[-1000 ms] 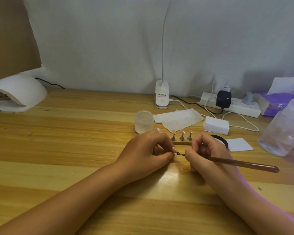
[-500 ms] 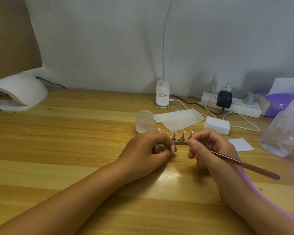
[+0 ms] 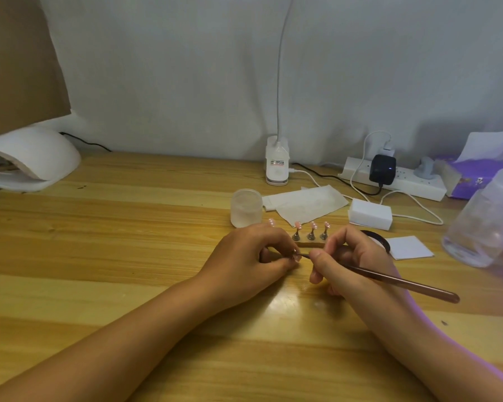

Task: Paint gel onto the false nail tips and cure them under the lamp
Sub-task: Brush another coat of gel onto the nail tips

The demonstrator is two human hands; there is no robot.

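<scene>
My left hand (image 3: 253, 256) rests on the wooden table and pinches a small stand with a pink nail tip (image 3: 296, 257) at its fingertips. My right hand (image 3: 352, 256) grips a brown nail brush (image 3: 401, 282), whose tip touches that nail tip. Behind the hands, three more pink nail tips (image 3: 312, 226) stand on metal holders on a wooden strip (image 3: 311, 244). The white curing lamp (image 3: 32, 158) sits at the far left of the table.
A frosted jar (image 3: 246, 208) and paper wipes (image 3: 305, 203) lie behind the hands. A white block (image 3: 370, 213), a black ring (image 3: 378, 239), a white pad (image 3: 408, 247), a clear bottle (image 3: 485, 219), a power strip (image 3: 401, 182) with cables and a desk lamp base (image 3: 277, 163) fill the right and back.
My right hand lifted the brush away toward the holders half a second ago, then brought its tip back onto the nail tip held by my left hand.
</scene>
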